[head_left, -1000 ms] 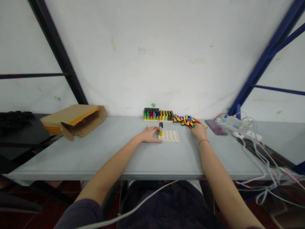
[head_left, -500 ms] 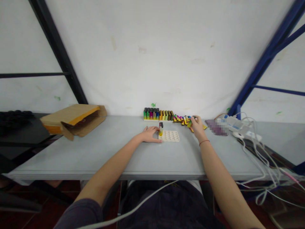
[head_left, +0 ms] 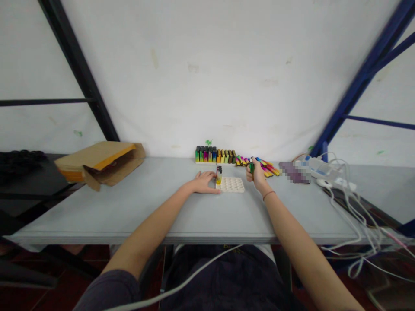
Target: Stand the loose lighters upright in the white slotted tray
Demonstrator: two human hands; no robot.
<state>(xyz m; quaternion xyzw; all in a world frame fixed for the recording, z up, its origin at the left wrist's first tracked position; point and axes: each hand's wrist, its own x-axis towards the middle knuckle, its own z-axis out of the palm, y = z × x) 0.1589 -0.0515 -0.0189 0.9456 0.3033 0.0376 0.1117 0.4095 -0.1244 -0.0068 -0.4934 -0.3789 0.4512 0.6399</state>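
Observation:
A white tray [head_left: 234, 185] with rows of holes lies mid-table, with a few upright lighters [head_left: 219, 176] at its left end. My left hand [head_left: 204, 182] rests at that end, thumb and fingers spread around the corner and holding nothing. My right hand [head_left: 257, 172] is closed on a green lighter [head_left: 251, 167], just right of the tray and above the table. Behind and beside it lies a pile of loose colourful lighters [head_left: 270, 168]. Full rows of upright lighters [head_left: 205, 154] stand by the wall, black-topped ones left of yellow and green ones [head_left: 226, 157].
An open cardboard box [head_left: 100, 162] lies on the left of the table [head_left: 136, 216]. To the right are a blurred purple item [head_left: 295, 172], a power strip [head_left: 319, 166] and tangled white cables [head_left: 353, 207]. Metal frame posts rise at both sides.
My right hand has moved left from the loose pile towards the tray, with a green lighter now showing in its fingers. My left hand has stayed in place.

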